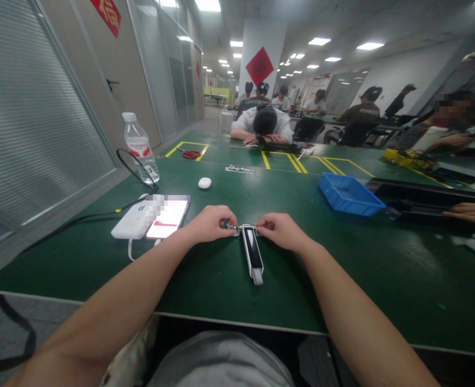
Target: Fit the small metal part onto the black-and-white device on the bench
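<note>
A slim white-framed device [252,251] with a long dark face lies on the green table in front of me, its pale near end pointing toward me. A small silvery piece [243,228] runs across its far end. At the left side, my left hand [215,223] is closed, thumb and forefinger pinching that piece's end. My right hand [278,230] pinches at the opposite side, its fingertips against the right corner of the far end. What exactly sits between the right fingertips is too small to make out.
Left on the green table [205,290] are a lit phone [168,215], a white box-like device [135,217] with cables and a water bottle [139,148]. Beyond my hands are a white rounded case [204,183], red-handled scissors [191,154] and a blue tray [350,194]. A person [265,123] rests head-down opposite.
</note>
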Demonstrator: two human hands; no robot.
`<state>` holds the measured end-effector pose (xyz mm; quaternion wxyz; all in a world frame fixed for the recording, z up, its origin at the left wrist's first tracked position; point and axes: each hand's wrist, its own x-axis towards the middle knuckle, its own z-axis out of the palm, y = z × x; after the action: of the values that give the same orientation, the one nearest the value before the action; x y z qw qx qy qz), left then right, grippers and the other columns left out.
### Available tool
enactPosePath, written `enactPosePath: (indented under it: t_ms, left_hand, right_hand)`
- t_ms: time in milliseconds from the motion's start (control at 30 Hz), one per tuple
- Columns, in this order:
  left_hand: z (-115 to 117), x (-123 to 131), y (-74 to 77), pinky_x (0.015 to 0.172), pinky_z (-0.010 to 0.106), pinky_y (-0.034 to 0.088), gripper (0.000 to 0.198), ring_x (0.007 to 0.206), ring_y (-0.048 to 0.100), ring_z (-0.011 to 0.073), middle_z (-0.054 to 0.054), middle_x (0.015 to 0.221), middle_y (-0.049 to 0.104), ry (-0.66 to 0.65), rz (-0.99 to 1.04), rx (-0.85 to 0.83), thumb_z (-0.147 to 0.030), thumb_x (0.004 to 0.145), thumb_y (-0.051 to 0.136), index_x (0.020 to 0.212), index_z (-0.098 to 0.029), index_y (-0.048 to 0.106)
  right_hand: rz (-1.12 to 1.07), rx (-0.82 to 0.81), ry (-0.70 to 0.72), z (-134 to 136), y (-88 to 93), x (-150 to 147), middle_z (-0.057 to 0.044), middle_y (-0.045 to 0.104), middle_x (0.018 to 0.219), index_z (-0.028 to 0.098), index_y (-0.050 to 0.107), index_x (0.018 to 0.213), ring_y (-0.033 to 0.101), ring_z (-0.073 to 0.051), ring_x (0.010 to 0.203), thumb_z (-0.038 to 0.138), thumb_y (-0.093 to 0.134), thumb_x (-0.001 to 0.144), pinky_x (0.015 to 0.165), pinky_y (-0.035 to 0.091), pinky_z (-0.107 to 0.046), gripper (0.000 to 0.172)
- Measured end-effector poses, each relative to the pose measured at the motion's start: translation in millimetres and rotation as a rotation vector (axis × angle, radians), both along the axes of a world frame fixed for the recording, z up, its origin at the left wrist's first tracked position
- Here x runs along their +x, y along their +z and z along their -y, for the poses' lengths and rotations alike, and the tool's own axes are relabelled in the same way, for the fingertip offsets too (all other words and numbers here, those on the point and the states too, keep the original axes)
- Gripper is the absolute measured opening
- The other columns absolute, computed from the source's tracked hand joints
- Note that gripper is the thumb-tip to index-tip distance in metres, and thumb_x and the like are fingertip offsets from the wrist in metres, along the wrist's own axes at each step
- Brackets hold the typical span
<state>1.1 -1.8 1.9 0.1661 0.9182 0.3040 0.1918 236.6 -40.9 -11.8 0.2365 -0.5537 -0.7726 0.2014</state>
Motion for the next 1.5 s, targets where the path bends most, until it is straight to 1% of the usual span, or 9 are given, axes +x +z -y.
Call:
enactPosePath:
  t_ms: [233, 533, 833, 1033, 1167, 1267, 1333, 1500]
  left_hand:
    - [-1.5, 0.6, -1.3, 0.064, 0.022, 0.038, 0.020, 0.069, 0.053, 0.0117, 0.000, 0.079, 0.060, 0.021, -0.005, 0.006, -0.037, 0.077, 0.067, 0.084, -0.018, 0.068]
    - [0.3, 0.5, 1.0, 0.064, 0.022, 0.038, 0.017, 0.069, 0.053, 0.0115, 0.000, 0.079, 0.060, 0.020, -0.009, 0.011, -0.033, 0.077, 0.065, 0.084, -0.018, 0.068]
    - [0.8, 0.2, 1.9, 0.064, 0.022, 0.038, 0.017, 0.069, 0.053, 0.0116, 0.000, 0.079, 0.060, 0.019, -0.022, 0.020, -0.033, 0.078, 0.064, 0.085, -0.018, 0.066]
    - [-0.2, 0.7, 0.4, 0.065, 0.022, 0.038, 0.018, 0.070, 0.053, 0.0119, 0.000, 0.080, 0.061, 0.018, -0.036, 0.016, -0.034, 0.078, 0.064, 0.085, -0.018, 0.067]
    - [-0.3, 0.8, 0.3, 0.065, 0.022, 0.038, 0.018, 0.070, 0.054, 0.0121, 0.000, 0.080, 0.061, 0.019, -0.039, 0.010, -0.035, 0.078, 0.064, 0.085, -0.018, 0.067]
    - [-0.2, 0.6, 0.1, 0.065, 0.022, 0.039, 0.020, 0.069, 0.054, 0.0119, 0.000, 0.079, 0.061, 0.021, -0.039, 0.011, -0.036, 0.078, 0.064, 0.086, -0.018, 0.068]
    - [0.1, 0.6, 0.1, 0.065, 0.022, 0.039, 0.022, 0.069, 0.054, 0.0119, 0.000, 0.079, 0.061, 0.024, -0.035, 0.016, -0.038, 0.079, 0.062, 0.086, -0.018, 0.068]
    - [1.9, 1.9, 1.5, 0.068, 0.024, 0.041, 0.028, 0.072, 0.056, 0.0133, 0.002, 0.081, 0.064, 0.043, -0.024, 0.019, -0.041, 0.086, 0.053, 0.088, -0.017, 0.068]
  right_hand:
    - [0.018, -0.014, -0.003, 0.0, -0.1, -0.4, -0.001, 0.065, 0.069, 0.016, 0.070, 0.081, 0.054, -0.010, 0.061, 0.021, 0.060, 0.076, 0.062, 0.042, -0.022, 0.012]
    - [0.004, -0.023, 0.002, 1.3, 3.5, 0.7, -0.002, 0.067, 0.072, 0.017, 0.073, 0.085, 0.054, -0.010, 0.061, 0.023, 0.060, 0.077, 0.060, 0.042, -0.022, 0.016]
    - [-0.007, -0.040, 0.002, -0.8, 3.1, 4.0, -0.003, 0.072, 0.082, 0.019, 0.075, 0.089, 0.061, -0.013, 0.069, 0.018, 0.055, 0.079, 0.069, 0.048, -0.025, 0.022]
    - [-0.035, -0.063, -0.007, 0.1, 5.0, 2.0, -0.002, 0.073, 0.084, 0.019, 0.074, 0.088, 0.063, -0.013, 0.072, 0.018, 0.053, 0.080, 0.071, 0.049, -0.025, 0.022]
    - [-0.071, -0.084, 0.002, -0.9, 2.4, 2.3, -0.002, 0.072, 0.083, 0.018, 0.073, 0.089, 0.063, -0.012, 0.071, 0.018, 0.052, 0.080, 0.071, 0.048, -0.025, 0.022]
    - [-0.091, -0.080, 0.001, -2.8, -1.1, 4.0, -0.002, 0.071, 0.079, 0.018, 0.071, 0.091, 0.062, -0.012, 0.067, 0.021, 0.052, 0.081, 0.067, 0.047, -0.024, 0.022]
    - [-0.080, -0.049, -0.020, -3.4, -1.9, 4.2, -0.001, 0.070, 0.076, 0.018, 0.070, 0.093, 0.060, -0.011, 0.065, 0.026, 0.052, 0.082, 0.064, 0.046, -0.024, 0.023]
    - [0.016, 0.028, -0.156, 2.0, 2.6, -7.5, -0.003, 0.065, 0.073, 0.018, 0.068, 0.089, 0.056, -0.013, 0.064, 0.041, 0.053, 0.082, 0.060, 0.041, -0.025, 0.028]
